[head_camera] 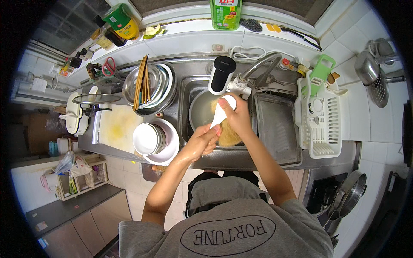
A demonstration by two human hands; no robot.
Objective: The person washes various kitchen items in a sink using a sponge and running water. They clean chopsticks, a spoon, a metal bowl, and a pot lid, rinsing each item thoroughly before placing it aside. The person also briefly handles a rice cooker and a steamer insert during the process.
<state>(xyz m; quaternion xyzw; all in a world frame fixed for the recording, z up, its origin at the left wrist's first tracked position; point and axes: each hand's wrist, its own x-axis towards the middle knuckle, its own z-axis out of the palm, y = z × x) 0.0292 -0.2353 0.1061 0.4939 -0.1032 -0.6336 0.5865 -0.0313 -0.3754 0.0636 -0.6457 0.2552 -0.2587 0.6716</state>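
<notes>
Over the sink basin [184,106], my left hand [202,142] grips the handle end of a white spoon [220,113], which looks like a rice paddle or soup spoon. My right hand [237,116] holds the spoon's wide end, its thumb lying on it. A yellow-brown cloth or loofah [229,135] shows beneath the hands, partly hidden by them. Under it in the sink stands a round metal basin [201,109] with cloudy water. A faucet [263,64] with a black-and-white filter unit [222,75] rises just behind my right hand.
Stacked white bowls [146,138] sit left of the sink, near a cutting board [116,125]. Behind them, chopsticks [142,84] lie on stacked metal dishes [166,80]. To the right are a metal tray [277,129] and a white drying rack [337,129]. A green detergent bottle [226,16] stands on the ledge.
</notes>
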